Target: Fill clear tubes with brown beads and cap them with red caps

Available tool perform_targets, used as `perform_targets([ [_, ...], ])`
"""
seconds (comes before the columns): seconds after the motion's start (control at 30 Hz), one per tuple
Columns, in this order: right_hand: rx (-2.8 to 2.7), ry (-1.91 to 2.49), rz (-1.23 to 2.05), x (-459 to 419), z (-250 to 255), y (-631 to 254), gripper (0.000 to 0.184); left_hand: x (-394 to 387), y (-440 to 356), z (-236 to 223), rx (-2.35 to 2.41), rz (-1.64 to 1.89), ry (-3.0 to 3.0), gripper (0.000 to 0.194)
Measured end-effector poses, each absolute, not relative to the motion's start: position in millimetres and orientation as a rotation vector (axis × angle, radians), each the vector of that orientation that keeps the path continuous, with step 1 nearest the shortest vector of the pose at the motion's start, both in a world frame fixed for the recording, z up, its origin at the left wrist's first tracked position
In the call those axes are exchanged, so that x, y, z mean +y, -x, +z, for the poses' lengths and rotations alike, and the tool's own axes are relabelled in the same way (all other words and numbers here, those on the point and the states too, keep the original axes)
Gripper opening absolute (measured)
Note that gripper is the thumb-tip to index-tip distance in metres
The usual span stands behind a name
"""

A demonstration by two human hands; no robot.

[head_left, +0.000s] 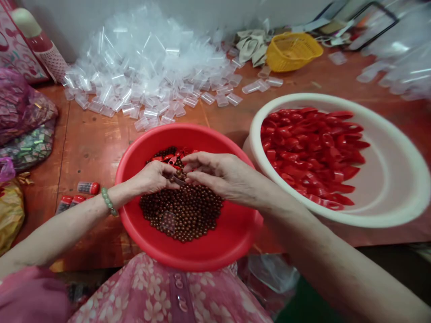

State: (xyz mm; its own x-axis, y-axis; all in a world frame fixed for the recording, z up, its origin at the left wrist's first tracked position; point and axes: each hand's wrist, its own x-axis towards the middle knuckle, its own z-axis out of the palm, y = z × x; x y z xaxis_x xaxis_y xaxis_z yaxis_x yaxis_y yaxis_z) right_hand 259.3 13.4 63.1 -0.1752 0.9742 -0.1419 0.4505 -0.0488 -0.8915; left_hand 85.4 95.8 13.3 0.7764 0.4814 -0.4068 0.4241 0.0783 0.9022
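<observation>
Over a red basin (235, 224) of brown beads (188, 211), my two hands meet. My left hand (157, 176) has its thumb and fingers closed on a small clear plastic tube (179, 180), tilted and partly hidden by the fingers. Curled in from the other side, my right hand (222, 176) has its fingertips at the tube's end; whatever they pinch is hidden. Several red caps (171, 158) lie among the beads at the basin's far side. One loose clear tube (168, 220) rests on the beads nearer to me.
A white basin (393, 170) holding many red caps (313, 157) stands at right. Clear tubes (151, 67) are heaped along the wall. Filled, red-capped tubes (88, 187) lie at left, near plastic bags (27, 134). A yellow basket (292, 51) sits at the back.
</observation>
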Motion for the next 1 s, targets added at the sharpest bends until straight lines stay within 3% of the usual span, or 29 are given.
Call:
perform_targets([
  [0.2,-1.695,1.583,1.033,22,46,-274,0.019,88,-73,27,0.667,0.228,-1.281,0.020],
  [0.43,-2.562,2.036,0.692,37,22,-255,0.026,84,-66,34,0.658,0.334,-1.307,0.017],
  [0.6,-2.652,2.112,0.627,41,-2,-238,0.037,86,-61,37,0.672,0.370,-1.221,0.019],
  [0.73,-2.723,2.065,0.642,46,-13,-237,0.034,86,-57,34,0.670,0.340,-1.111,0.019],
  [1.0,-2.686,2.200,0.561,42,6,-251,0.030,84,-50,35,0.626,0.430,-0.816,0.034],
])
